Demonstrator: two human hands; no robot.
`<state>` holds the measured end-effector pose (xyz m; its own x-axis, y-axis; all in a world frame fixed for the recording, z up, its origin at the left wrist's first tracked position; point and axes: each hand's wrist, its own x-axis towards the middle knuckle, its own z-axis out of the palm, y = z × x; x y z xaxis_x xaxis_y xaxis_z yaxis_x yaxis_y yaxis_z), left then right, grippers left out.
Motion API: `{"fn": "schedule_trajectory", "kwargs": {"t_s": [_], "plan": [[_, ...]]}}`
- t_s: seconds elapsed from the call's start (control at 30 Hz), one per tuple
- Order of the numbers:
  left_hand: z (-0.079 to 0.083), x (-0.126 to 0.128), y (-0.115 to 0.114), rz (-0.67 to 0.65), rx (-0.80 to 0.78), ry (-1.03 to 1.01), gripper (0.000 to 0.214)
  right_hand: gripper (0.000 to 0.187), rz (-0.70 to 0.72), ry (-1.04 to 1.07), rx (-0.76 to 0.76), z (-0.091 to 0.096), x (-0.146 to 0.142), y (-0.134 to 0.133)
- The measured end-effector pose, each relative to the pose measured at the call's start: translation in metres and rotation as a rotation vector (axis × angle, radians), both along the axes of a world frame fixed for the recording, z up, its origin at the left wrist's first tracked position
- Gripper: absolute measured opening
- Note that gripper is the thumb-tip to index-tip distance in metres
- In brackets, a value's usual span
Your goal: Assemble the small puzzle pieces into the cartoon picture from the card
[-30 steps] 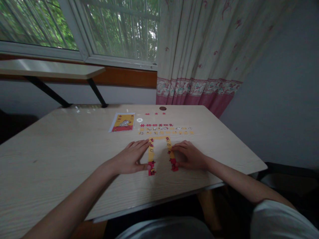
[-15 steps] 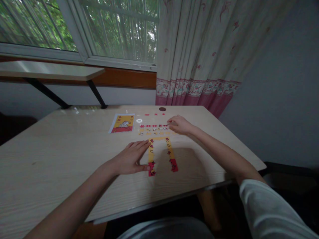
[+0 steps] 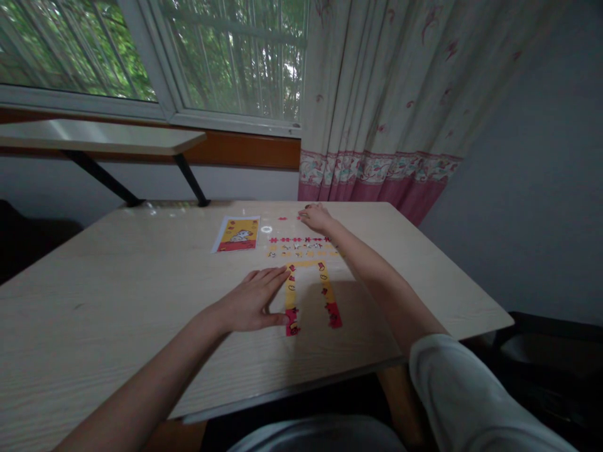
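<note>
Puzzle border (image 3: 329, 295) lies three-sided on surface (image 3: 141, 282); left hand (image 3: 254, 302) spread wide, touching its left side. Right hand (image 3: 316, 219) at far red pieces (image 3: 282, 218), grip unclear.

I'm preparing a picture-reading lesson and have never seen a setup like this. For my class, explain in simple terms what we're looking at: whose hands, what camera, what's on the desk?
There is no robot here: these are a person's own bare hands. Every picture comes from one camera worn on the head, looking forward and down.

On the desk lies a puzzle border of red and yellow pieces, with its near side open. Beyond it are rows of loose pieces, and to their left a printed picture of a white animal on yellow and red.

The left hand touches the border's left strip. The right hand is at the far side, near a few red pieces; whether it holds one is too small to tell.
</note>
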<state>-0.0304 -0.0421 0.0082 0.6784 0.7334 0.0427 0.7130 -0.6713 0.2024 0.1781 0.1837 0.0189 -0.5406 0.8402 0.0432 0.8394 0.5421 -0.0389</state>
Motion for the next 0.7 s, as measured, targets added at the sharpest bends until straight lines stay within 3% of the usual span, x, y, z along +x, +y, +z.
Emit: {"fn": "schedule_trajectory", "kwargs": {"t_s": [0.2, 0.4, 0.7], "plan": [[-0.001, -0.001, 0.000, -0.003, 0.016, 0.002, 0.084, 0.032, -0.078, 0.067, 0.017, -0.006, -0.012, -0.002], [-0.001, 0.000, 0.001, 0.003, 0.004, 0.003, 0.085, 0.018, -0.057, 0.058, -0.115, 0.003, -0.011, 0.001], [0.001, 0.002, 0.000, 0.023, -0.019, 0.003, 0.086, 0.022, 0.018, 0.172, -0.137, -0.004, -0.006, -0.008]]}}
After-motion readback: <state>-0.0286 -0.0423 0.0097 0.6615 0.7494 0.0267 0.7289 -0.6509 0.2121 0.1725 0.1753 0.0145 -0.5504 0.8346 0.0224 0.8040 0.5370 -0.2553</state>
